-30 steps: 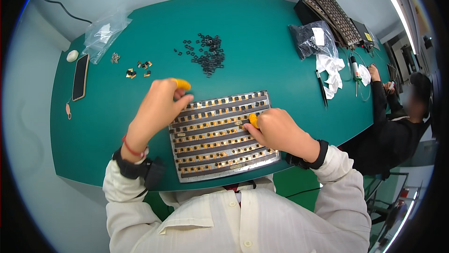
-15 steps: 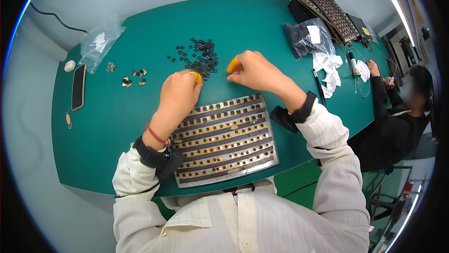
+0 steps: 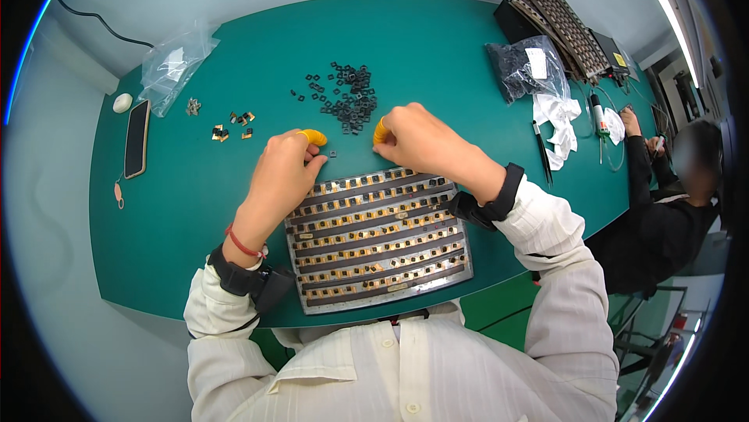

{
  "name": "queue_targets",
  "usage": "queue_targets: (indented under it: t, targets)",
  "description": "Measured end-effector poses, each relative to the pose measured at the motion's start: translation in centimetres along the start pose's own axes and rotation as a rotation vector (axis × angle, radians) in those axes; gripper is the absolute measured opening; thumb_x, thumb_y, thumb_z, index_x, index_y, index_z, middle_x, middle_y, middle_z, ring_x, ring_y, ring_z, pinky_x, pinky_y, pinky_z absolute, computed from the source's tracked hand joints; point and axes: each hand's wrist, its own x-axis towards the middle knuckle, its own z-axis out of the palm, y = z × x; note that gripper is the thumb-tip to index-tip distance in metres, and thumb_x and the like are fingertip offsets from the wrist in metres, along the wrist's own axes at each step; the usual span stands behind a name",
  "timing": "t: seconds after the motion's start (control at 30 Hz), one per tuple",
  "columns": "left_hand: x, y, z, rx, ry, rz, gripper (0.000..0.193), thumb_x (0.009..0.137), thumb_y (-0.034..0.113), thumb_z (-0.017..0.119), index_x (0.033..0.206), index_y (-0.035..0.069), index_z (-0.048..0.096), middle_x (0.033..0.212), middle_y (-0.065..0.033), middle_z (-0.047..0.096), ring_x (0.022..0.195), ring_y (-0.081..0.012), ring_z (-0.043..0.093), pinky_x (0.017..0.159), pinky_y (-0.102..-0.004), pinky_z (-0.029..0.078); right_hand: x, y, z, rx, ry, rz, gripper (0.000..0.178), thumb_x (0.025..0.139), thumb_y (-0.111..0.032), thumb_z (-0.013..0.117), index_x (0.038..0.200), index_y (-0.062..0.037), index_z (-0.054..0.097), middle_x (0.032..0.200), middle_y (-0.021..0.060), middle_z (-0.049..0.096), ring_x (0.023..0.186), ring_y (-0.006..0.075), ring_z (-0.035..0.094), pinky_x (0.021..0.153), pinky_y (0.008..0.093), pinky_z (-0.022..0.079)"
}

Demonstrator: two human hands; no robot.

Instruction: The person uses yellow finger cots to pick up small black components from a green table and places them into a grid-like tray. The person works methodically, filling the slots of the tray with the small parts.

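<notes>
A grey metal tray [image 3: 378, 239] with rows of small gold and black parts lies at the table's near edge. My left hand [image 3: 282, 174] rests at its far left corner, fingers curled, with an orange finger cot on the index. One small black part [image 3: 333, 154] lies on the green table just beside that thumb. My right hand [image 3: 417, 141] is curled just beyond the tray's far edge, an orange cot on one fingertip, close to the pile of small black square parts [image 3: 351, 98]. Whether it pinches a part is hidden by the fingers.
At the left lie a dark phone [image 3: 136, 139], a clear plastic bag [image 3: 175, 63] and a few gold-and-black parts [image 3: 232, 127]. A black bag of parts [image 3: 524, 67], white wrappers [image 3: 558, 122] and stacked trays [image 3: 566, 20] are at the right. Another person [image 3: 679, 188] sits there.
My right hand left the tray, reached up to the black pile, and now sits slightly back toward the tray's far edge. My left hand stayed at the tray's far left corner.
</notes>
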Motion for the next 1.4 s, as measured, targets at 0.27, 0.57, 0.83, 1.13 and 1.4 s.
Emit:
queue_targets:
  t: [0.27,0.57,0.83,1.13,1.4]
  targets:
    - [0.5,0.6,0.7,0.097,-0.018,0.114,0.015,0.081,0.005,0.074,0.092,-0.005,0.072,0.082,-0.0159,0.068,0.074,-0.0287,0.067,0.067,-0.0371,0.053,-0.2,1.1,-1.5,0.025,0.077,0.048,0.018,0.079,-0.004,0.073,0.094,0.0057,0.073,0.085,0.0234,0.071,0.078,0.0330,0.071,0.072,0.0380,0.056]
    - [0.4,0.9,0.6,0.142,0.023,0.124,0.013,0.077,0.009,0.073,0.082,-0.003,0.070,0.074,-0.0123,0.065,0.066,-0.0271,0.064,0.062,-0.0368,0.051,-0.3,0.2,0.4,0.024,0.043,0.007,0.017,0.078,-0.004,0.074,0.092,0.0056,0.072,0.083,0.0204,0.071,0.075,0.0316,0.071,0.069,0.0369,0.055]
    - [-4.6,1.6,-2.6,-0.014,-0.123,0.027,0.014,0.077,0.009,0.073,0.083,-0.003,0.070,0.074,-0.0115,0.063,0.066,-0.0254,0.061,0.060,-0.0359,0.049,0.0,0.1,1.2,-0.059,0.072,-0.026,0.014,0.076,-0.004,0.073,0.087,0.0046,0.072,0.080,0.0192,0.070,0.075,0.0328,0.069,0.068,0.0388,0.054]
    - [-7.6,1.6,-1.3,0.094,-0.164,0.134,0.012,0.079,0.009,0.073,0.082,-0.002,0.069,0.080,-0.0118,0.064,0.075,-0.0313,0.059,0.072,-0.0402,0.048,-6.5,-2.0,-1.6,-0.054,0.108,-0.107,0.010,0.077,-0.005,0.072,0.082,0.0023,0.068,0.079,0.0143,0.064,0.081,0.0302,0.062,0.072,0.0409,0.050]
    - [-9.2,2.9,-0.8,0.322,-0.119,0.197,0.027,0.087,0.020,0.070,0.067,0.001,0.068,0.068,-0.0129,0.064,0.063,-0.0311,0.059,0.066,-0.0405,0.048,-10.9,-0.9,0.9,-0.050,0.122,-0.089,0.010,0.076,-0.003,0.073,0.082,0.0032,0.068,0.079,0.0129,0.062,0.081,0.0298,0.060,0.074,0.0399,0.048]
